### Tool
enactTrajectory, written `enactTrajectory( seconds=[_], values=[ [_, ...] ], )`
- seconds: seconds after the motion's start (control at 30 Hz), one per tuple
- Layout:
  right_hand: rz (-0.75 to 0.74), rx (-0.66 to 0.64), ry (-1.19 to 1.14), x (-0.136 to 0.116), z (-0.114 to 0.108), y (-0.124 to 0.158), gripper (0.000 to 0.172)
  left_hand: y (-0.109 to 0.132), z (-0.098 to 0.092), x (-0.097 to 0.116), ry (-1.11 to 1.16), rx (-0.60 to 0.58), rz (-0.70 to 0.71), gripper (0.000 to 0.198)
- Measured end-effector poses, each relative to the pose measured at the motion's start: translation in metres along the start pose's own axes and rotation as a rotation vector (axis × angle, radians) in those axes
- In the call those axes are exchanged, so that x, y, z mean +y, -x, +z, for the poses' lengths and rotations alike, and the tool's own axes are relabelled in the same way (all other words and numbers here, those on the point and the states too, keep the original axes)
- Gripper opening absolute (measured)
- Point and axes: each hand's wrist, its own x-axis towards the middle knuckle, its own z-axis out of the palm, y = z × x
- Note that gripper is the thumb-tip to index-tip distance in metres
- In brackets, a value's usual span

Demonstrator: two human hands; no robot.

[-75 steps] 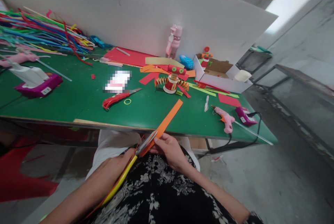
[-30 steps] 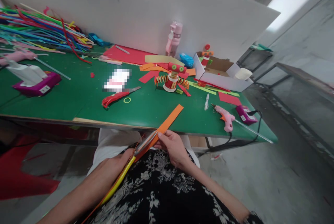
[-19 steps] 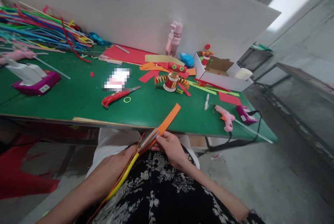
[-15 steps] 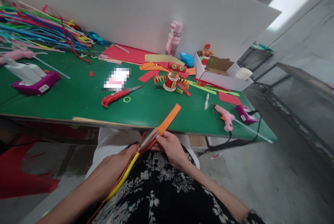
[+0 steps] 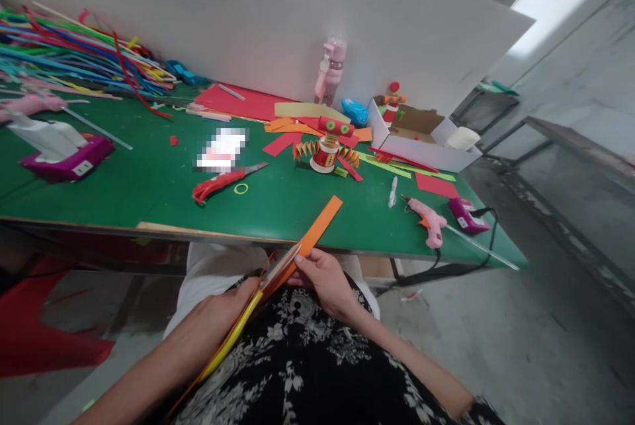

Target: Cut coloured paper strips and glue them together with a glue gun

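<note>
My left hand [image 5: 237, 299] is closed around a pair of scissors with yellow handles [image 5: 231, 346], its fingers partly hidden behind them. The blades lie along an orange paper strip [image 5: 320, 223] and look nearly closed on it. Pinched between the thumb and fingers of my right hand [image 5: 322, 277] is that same strip, held close to the blade tips. The strip's far end reaches over the table's front edge, and a thin sliver of orange paper runs beside the scissors. Both hands are above my lap.
On the green table [image 5: 163, 193] stand a paper figure [image 5: 326, 154], a red-handled cutter [image 5: 221, 184], a pen [image 5: 393, 192] and a pink glue gun [image 5: 427, 221]. Behind are a white box [image 5: 421, 151], a pink bottle [image 5: 331, 71] and colourful pipe cleaners [image 5: 74, 48]. A tissue pack [image 5: 67, 154] lies left.
The scissor blades have come closer together along the orange strip. The strip has shifted very slightly left, while both hands stay almost in place.
</note>
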Motion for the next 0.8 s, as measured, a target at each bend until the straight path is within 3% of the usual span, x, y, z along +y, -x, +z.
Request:
enactTrajectory(
  seconds=[0.27, 0.67, 0.8],
  values=[
    [-0.031, 0.08, -0.012, -0.004, 0.0, -0.001, 0.041, 0.008, 0.001, 0.002, 0.098, 0.054, 0.011, 0.046],
    [-0.012, 0.02, 0.01, 0.003, 0.0, 0.0, 0.048, -0.006, 0.004, 0.002, 0.061, 0.062, 0.101, 0.051],
    [-0.017, 0.021, 0.014, 0.004, -0.002, 0.0, 0.047, -0.005, 0.005, 0.001, 0.01, 0.054, 0.064, 0.047]
  ],
)
